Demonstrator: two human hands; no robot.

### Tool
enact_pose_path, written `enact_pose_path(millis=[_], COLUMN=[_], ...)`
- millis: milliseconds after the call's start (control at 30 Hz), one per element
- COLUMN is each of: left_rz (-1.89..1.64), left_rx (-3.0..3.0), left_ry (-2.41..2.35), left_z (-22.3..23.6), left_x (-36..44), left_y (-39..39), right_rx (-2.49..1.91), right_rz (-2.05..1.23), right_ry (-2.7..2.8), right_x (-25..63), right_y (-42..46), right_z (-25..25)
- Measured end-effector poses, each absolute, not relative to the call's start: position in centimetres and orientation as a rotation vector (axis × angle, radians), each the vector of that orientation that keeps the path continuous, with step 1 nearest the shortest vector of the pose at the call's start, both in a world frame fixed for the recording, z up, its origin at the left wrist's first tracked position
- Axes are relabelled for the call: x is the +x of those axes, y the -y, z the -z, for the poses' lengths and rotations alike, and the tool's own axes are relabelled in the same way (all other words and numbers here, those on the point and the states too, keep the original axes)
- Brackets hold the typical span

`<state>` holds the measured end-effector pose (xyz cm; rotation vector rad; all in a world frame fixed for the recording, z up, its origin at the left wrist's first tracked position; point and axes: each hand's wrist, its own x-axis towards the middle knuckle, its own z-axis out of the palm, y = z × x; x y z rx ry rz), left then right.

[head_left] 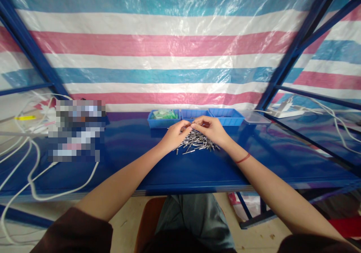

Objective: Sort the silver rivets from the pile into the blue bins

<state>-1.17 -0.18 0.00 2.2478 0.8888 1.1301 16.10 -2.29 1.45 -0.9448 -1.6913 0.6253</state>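
Observation:
Both hands meet above a loose pile of thin, shiny metal pins [199, 142] on the blue tabletop. My left hand [177, 134] is closed, thumb and fingers pinched together; what sits between them is too small to make out. Fingertip to fingertip with it, my right hand [210, 129] is pinched too, and its fingers hide whatever they hold. Just behind the hands stand three joined blue bins: the left bin [158, 123] contains green and clear plastic pieces, the middle bin [194, 112] is partly covered by my right hand, and the right bin [232, 120] shows its low blue wall.
White cables [35, 185] loop over the shelf's left side beside a blurred-out patch. A clear plastic lid [256, 117] lies right of the bins, with a white power strip [287, 109] farther right. Blue metal posts frame both sides; a striped plastic sheet [169, 63] hangs behind.

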Motion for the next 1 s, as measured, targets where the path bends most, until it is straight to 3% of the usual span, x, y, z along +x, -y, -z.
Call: enact_pose_path(millis=[200,367,667,1000], left_rz=[-1.466,-1.495,-0.84,-0.448], left_rx=[2.353,2.445,2.829,2.902], left_ry=[-0.893,-0.888,-0.9,-0.617], left_z=[-0.2,-0.2,-0.9,-1.6], left_x=[-1.4,-1.5,-2.0,-2.6], left_y=[0.2,0.3,1.0,2.0], right_rx=[-0.977,-1.049,-1.071,-1.081], right_rz=[-0.522,-0.524,-0.957,-1.107], right_ry=[1.734,1.689,0.744,1.028], right_x=[16.3,16.7,21.7,20.7], right_y=[2.0,1.3,-0.7,0.2], right_z=[-1.3,-1.2,-1.8,-2.1])
